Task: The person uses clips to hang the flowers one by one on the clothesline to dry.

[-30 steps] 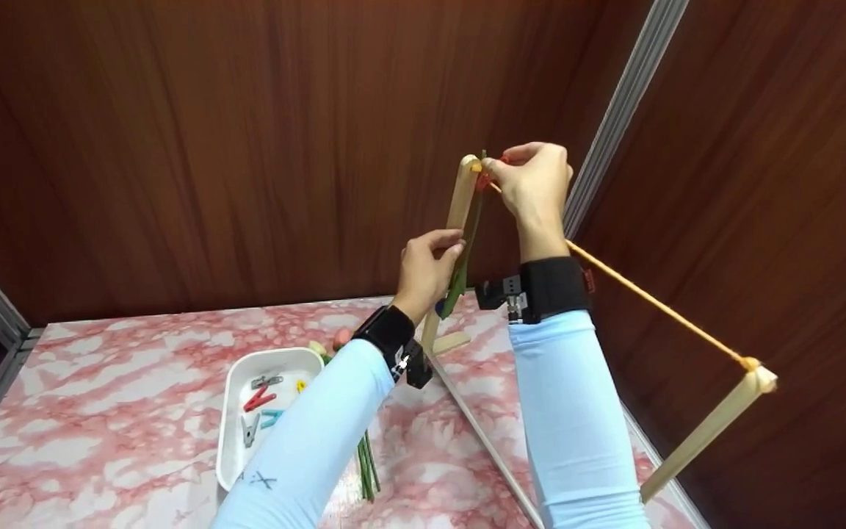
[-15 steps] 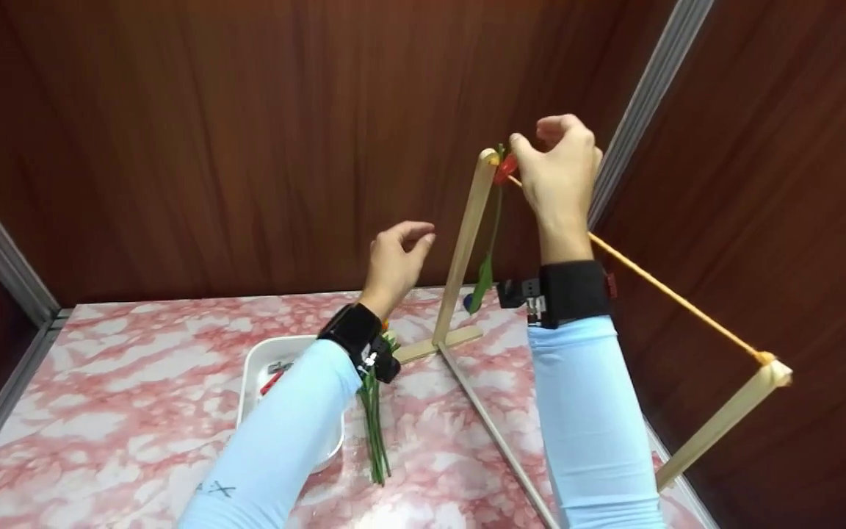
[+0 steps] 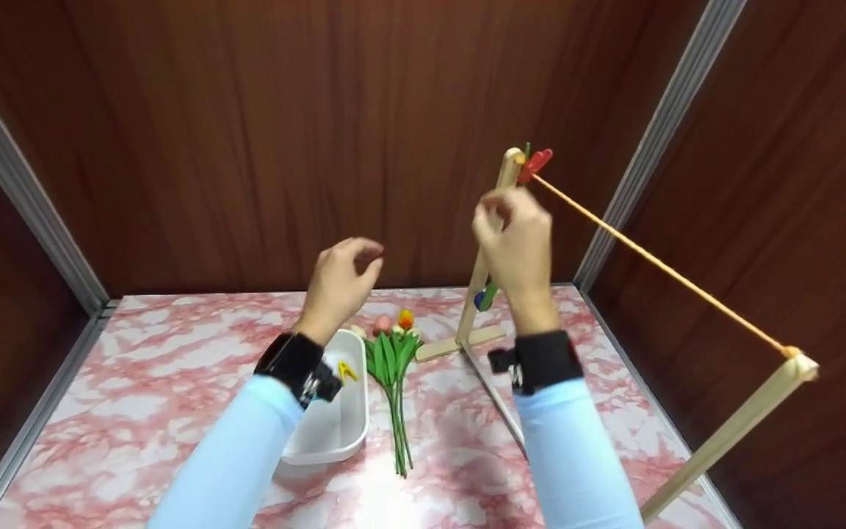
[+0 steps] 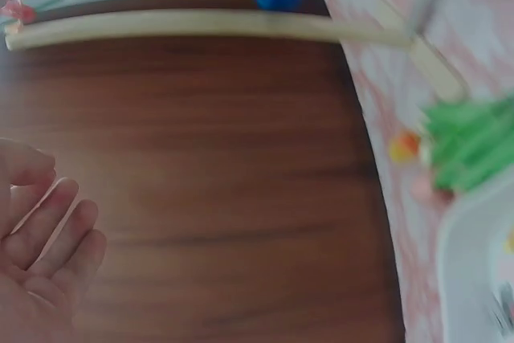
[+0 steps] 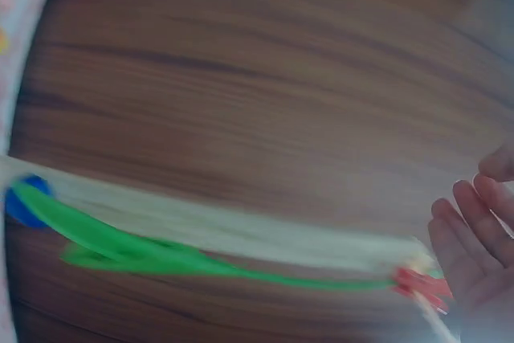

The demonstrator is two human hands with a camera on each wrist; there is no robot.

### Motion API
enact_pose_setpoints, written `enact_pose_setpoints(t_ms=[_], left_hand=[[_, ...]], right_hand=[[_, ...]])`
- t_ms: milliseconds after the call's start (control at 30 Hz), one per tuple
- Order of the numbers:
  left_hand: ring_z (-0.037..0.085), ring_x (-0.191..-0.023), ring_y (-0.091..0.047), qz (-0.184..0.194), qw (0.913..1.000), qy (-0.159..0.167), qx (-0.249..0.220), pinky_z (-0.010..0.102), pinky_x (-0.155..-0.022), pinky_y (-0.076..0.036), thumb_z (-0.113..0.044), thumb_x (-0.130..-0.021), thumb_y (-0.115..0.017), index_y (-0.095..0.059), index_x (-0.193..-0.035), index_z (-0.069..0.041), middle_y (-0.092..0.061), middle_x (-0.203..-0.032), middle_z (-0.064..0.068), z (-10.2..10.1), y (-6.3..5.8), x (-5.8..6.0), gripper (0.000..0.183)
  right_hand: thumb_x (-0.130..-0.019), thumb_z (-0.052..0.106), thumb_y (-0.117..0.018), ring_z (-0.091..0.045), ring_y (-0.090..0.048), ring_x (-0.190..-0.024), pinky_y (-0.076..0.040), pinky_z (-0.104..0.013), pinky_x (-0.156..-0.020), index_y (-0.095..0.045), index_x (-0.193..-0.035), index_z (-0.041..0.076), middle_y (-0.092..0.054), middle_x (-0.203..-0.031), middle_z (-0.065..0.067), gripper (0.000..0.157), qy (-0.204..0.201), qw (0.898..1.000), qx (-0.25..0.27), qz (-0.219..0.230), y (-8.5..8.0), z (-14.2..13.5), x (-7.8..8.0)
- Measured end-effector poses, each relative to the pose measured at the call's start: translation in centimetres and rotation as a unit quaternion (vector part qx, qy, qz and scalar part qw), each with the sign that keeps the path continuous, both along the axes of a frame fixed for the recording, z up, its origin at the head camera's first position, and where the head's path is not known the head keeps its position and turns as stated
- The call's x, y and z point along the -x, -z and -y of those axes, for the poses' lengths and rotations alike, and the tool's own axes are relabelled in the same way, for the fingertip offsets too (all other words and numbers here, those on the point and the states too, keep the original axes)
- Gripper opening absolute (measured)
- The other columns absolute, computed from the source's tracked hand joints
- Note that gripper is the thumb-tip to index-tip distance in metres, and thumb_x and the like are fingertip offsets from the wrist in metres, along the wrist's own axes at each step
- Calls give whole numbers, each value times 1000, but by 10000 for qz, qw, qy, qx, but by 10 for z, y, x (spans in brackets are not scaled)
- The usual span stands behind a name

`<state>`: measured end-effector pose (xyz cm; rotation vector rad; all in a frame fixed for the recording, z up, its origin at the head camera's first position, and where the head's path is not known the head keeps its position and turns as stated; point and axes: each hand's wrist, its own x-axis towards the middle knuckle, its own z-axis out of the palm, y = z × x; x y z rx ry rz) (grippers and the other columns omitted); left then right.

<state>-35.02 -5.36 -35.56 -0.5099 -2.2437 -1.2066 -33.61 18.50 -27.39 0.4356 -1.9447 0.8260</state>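
A red clothespin [image 3: 537,163] clips a flower stem to the orange cord [image 3: 658,261] beside the top of the far wooden post [image 3: 471,308]. The flower hangs head down; its blue tulip bloom [image 5: 29,201] and green leaf [image 5: 128,251] show in the right wrist view. My right hand [image 3: 520,246], blurred, is in front of that post with nothing in its bent fingers. To its left, above the white basin [image 3: 366,411], my left hand [image 3: 336,285] is in the air, fingers loosely bent and holding nothing.
Next to the basin lies a bunch of tulips [image 3: 391,360] with orange, pink and pale blooms. A yellow clip [image 3: 347,370] is inside the basin. At the right, a near wooden post [image 3: 731,433] carries the cord's other end. Brown panels [image 3: 305,147] enclose the marbled table [image 3: 173,353].
My right hand has let go of the red clothespin and come down and left. My left hand has left the hanging tulip and moved left, towards the basin.
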Motion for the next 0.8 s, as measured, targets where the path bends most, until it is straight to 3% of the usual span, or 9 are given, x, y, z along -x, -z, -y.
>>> enact_pose_setpoints(t_ms=[200, 333, 467, 567, 667, 800], left_hand=[[32, -105, -69, 81, 9980, -268, 562, 43, -96, -55, -3, -91, -72, -76, -108, -1, -74, -108, 14, 26, 48, -12, 18], [35, -102, -70, 768, 9917, -483, 915, 48, -93, -56, -1, -87, -72, -76, -107, 1, -75, -104, 18, 42, 88, -16, 21], [38, -104, -69, 1927, 9686, -819, 1341, 51, -94, -55, -1, -84, -72, -75, -105, 4, -74, -106, 19, 54, 124, -21, 22], [37, -96, -71, 2513, 9492, -1091, 1548, 51, -87, -57, 0, -82, -72, -73, -100, 3, -74, -103, 18, 57, 146, -26, 18], [38, -87, -71, 2671, 9413, -1306, 1599, 53, -77, -57, 2, -82, -69, -70, -94, 2, -74, -96, 19, 57, 163, -30, 12], [44, -83, -71, 2467, 9421, -1560, 1652, 58, -72, -57, 7, -85, -61, -68, -88, 4, -72, -90, 26, 55, 180, -33, 8]], right_hand=[[-89, 4, -73, -26, -69, -92, -57, -34, -88, -73, -95, 3, -73, -94, -11, 6, -376, 9961, -522, 602, 64, 14, 2], [-88, 2, -74, -25, -70, -94, -58, -34, -89, -73, -96, 3, -72, -97, -10, 9, -755, 9896, -761, 955, 107, 24, 2], [-87, 2, -75, -27, -71, -96, -58, -37, -90, -74, -99, 2, -73, -98, -10, 12, -899, 9826, -927, 1338, 140, 28, 0], [-87, 3, -74, -29, -71, -100, -57, -40, -93, -74, -99, 3, -74, -100, -12, 12, -913, 9786, -956, 1577, 159, 29, -2], [-87, 4, -75, -29, -71, -101, -58, -41, -91, -75, -98, 5, -74, -101, -11, 11, -863, 9762, -945, 1750, 175, 28, -5], [-86, 5, -76, -24, -72, -95, -60, -40, -85, -74, -94, 7, -74, -97, -6, 8, -806, 9764, -927, 1776, 189, 27, -9]])
